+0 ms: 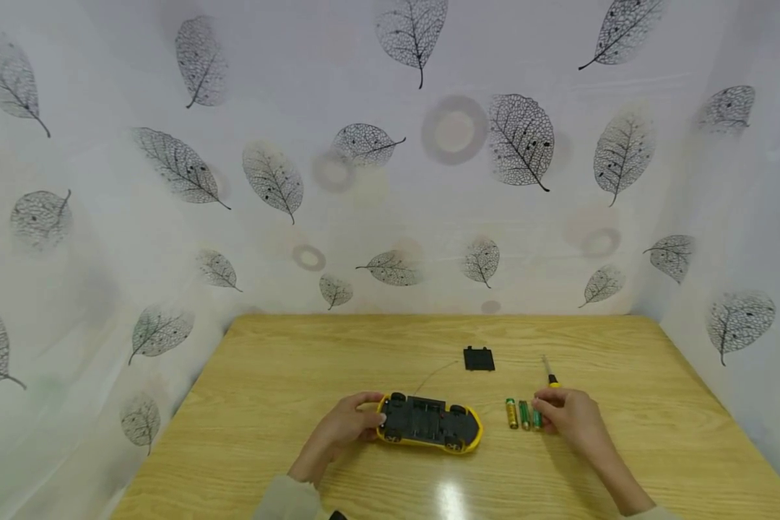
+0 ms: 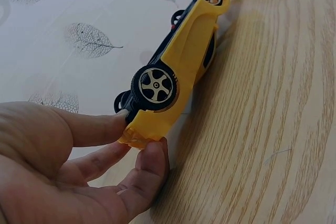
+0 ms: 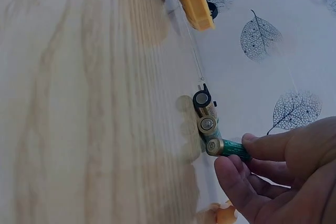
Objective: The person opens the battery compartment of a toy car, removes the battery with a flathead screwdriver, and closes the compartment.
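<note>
A yellow toy car (image 1: 473,435) is upside down, its black underside and an open battery compartment (image 1: 425,419) facing up. My left hand (image 1: 346,420) grips one end of it, the thumb on the underside and fingers on the yellow body (image 2: 184,56). My right hand (image 1: 573,420) pinches a green battery (image 3: 235,149) between thumb and fingers. Beside that battery lie two others, a gold-and-green battery (image 1: 511,414) and a green battery (image 1: 524,414), in a row to the right of the car.
A black battery cover (image 1: 479,359) lies farther back on the wooden table (image 1: 338,347). Behind my right hand is a screwdriver (image 1: 550,373) with a yellow-and-black handle, partly hidden. A thin wire (image 1: 437,373) stretches from the car toward the cover. Leaf-patterned sheeting (image 1: 390,217) surrounds the table.
</note>
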Motion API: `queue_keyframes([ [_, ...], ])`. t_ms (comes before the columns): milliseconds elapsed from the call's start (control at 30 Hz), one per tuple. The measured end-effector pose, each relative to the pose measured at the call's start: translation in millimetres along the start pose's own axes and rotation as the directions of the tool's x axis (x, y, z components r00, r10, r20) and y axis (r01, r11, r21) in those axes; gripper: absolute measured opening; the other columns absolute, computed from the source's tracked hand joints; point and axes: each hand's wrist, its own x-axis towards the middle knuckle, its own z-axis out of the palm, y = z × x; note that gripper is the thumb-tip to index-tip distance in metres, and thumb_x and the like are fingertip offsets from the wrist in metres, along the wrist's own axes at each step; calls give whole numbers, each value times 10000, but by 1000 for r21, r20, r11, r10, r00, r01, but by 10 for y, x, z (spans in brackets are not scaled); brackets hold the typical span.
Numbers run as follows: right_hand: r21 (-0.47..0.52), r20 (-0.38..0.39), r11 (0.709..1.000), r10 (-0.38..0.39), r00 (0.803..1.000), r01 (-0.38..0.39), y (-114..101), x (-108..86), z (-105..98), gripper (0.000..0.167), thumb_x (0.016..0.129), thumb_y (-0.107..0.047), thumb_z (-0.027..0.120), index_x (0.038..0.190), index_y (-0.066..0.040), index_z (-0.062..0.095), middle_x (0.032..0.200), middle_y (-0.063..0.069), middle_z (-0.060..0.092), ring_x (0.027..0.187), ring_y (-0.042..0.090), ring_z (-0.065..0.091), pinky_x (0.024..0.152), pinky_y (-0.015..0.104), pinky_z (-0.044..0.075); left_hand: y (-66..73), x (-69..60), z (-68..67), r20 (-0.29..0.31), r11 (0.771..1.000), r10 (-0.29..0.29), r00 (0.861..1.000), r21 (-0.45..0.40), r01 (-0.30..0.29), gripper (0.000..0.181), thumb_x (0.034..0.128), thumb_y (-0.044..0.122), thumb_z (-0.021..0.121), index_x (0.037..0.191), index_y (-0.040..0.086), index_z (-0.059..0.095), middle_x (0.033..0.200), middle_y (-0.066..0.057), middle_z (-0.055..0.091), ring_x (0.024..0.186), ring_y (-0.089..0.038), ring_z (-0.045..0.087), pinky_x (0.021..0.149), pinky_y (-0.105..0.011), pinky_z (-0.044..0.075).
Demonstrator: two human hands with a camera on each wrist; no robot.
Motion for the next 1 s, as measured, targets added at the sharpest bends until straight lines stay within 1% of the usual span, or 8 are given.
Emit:
queue_keyframes([
  [167,-45,-2,999,-3,1000,3,-29,-9,33,270,994,-73,681,1169,132,684,915,82,731,681,191,675,573,287,575,5,-8,-1,2,1000,-2,1000,-5,2,494,986,54,667,1435,-88,517,1029,-101,722,774,-155,628,711,-309,559],
  [367,-85,-32,996,-10,999,8,-44,-14,63,299,991,-65,681,1186,161,660,920,106,740,644,178,665,545,280,561,10,-13,0,-2,1000,-3,1000,2,3,490,986,65,671,1431,-80,525,1022,-94,721,771,-159,624,705,-311,555],
  [667,-88,-50,996,-31,998,27,-69,-33,110,283,984,-57,683,1161,163,670,882,102,737,615,177,656,519,276,545,15,-17,-7,3,1000,-5,1000,-2,5,503,987,75,672,1441,-76,517,1024,-91,725,768,-160,627,708,-318,555],
  [900,-91,-39,995,-36,999,33,-68,-26,114,282,984,-48,679,1165,167,668,917,130,740,632,182,671,545,284,565,4,-15,-5,5,1000,4,1000,-14,-4,502,984,62,670,1438,-81,515,1036,-101,725,775,-156,634,712,-317,556],
  [1000,-93,-33,995,-29,999,26,-62,-19,115,285,986,-48,676,1170,168,665,928,134,740,644,182,672,555,288,568,-9,-11,-3,4,1000,18,1000,-19,-18,500,978,57,672,1433,-86,517,1039,-105,726,782,-155,639,712,-317,559],
])
